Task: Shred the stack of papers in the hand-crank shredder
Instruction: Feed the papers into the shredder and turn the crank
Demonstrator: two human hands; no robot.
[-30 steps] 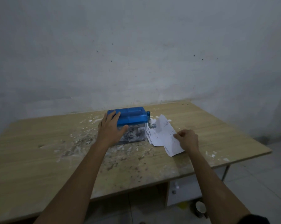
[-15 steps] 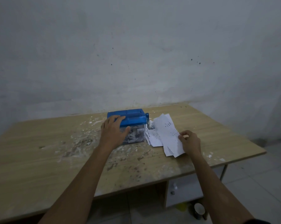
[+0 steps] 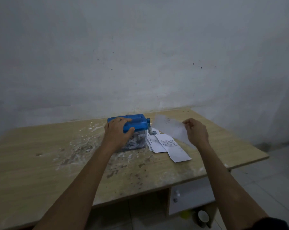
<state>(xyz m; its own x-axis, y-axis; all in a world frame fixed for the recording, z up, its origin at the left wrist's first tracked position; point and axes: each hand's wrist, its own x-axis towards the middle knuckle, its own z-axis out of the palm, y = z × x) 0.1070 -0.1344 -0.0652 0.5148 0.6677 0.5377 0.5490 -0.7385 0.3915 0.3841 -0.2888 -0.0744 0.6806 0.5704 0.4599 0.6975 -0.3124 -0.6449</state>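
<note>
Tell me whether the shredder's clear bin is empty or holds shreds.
Holds shreds: through the clear bin under the blue top, a pile of grey-white paper scraps shows.

The light wooden counter (image 3: 40, 188) stands against a pale wall and bears a blue hand-crank shredder (image 3: 133, 128) with a clear bin toward its back middle. Just right of the shredder lies a small stack of printed papers (image 3: 167, 146), flat on the wood. White dust and dark specks (image 3: 80, 146) spread across the surface left of and in front of the shredder.

blue shredder (image 3: 135, 123), white black-printed papers (image 3: 167, 145), light woodgrain table (image 3: 32, 176)
</note>
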